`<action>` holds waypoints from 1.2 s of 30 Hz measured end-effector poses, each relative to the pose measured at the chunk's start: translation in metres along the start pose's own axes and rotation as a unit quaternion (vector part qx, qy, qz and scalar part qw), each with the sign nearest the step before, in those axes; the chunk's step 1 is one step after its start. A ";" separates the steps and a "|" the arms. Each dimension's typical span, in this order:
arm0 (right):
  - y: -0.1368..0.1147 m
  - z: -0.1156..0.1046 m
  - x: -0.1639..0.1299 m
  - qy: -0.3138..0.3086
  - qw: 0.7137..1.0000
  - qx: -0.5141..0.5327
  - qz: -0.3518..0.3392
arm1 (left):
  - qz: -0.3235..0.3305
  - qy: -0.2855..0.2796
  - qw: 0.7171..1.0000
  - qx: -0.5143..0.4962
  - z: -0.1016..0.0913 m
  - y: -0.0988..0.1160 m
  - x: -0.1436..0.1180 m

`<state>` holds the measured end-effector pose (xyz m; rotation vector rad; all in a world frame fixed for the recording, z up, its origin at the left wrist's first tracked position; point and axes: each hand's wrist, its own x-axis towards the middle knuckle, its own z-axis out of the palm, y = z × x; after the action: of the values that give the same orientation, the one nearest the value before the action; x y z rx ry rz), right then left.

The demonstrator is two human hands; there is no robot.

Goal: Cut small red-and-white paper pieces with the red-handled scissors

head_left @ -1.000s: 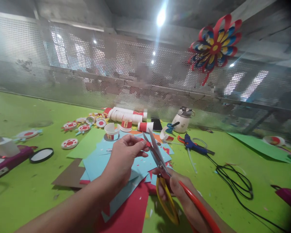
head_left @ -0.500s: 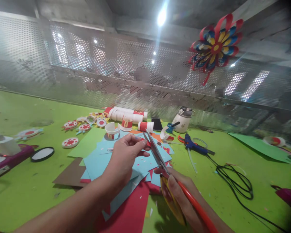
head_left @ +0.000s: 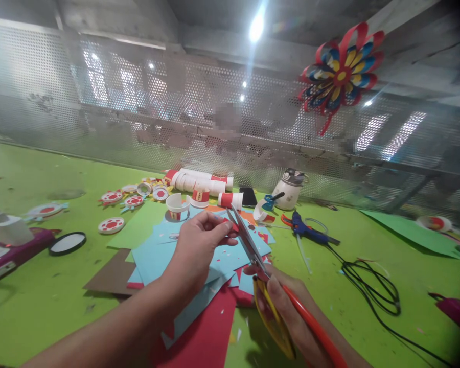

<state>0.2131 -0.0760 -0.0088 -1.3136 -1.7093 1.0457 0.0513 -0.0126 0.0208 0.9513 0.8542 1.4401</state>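
My left hand (head_left: 205,237) pinches a small piece of red paper (head_left: 232,225) between thumb and fingers, above a pile of light blue paper sheets (head_left: 157,260). My right hand (head_left: 287,301) is wrapped round the handles of a pair of scissors (head_left: 251,245), one handle orange-red and the other yellow. The blades point up and away from me, slightly parted, with the red paper at them near the tips. Beneath the hands, a red sheet (head_left: 210,332) lies under the blue ones. My left fingers partly hide the red piece.
Cut paper cups (head_left: 177,204) and stacked cups (head_left: 199,184) stand behind the paper. Decorated discs (head_left: 111,225) lie to the left, by a purple power strip (head_left: 15,260). To the right are a blue glue gun (head_left: 308,230), its black cord (head_left: 371,286) and a bottle (head_left: 289,189).
Both hands stay in nearly the same place. The scissor handles have shifted very slightly, and the blades look a little further apart at the tips.
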 end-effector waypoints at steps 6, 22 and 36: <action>0.002 0.001 0.001 0.012 1.000 0.002 -0.004 | 0.003 -0.003 1.000 0.002 0.001 0.000 -0.001; 0.001 0.003 0.000 0.027 1.000 -0.002 0.009 | 0.007 -0.006 1.000 -0.005 0.001 0.000 0.001; 0.005 0.005 0.003 0.053 0.996 0.063 -0.022 | 0.014 -0.004 1.000 -0.005 -0.003 0.001 0.005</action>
<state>0.2099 -0.0727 -0.0152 -1.2239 -1.5616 1.0217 0.0483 -0.0079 0.0211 0.9639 0.8313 1.4617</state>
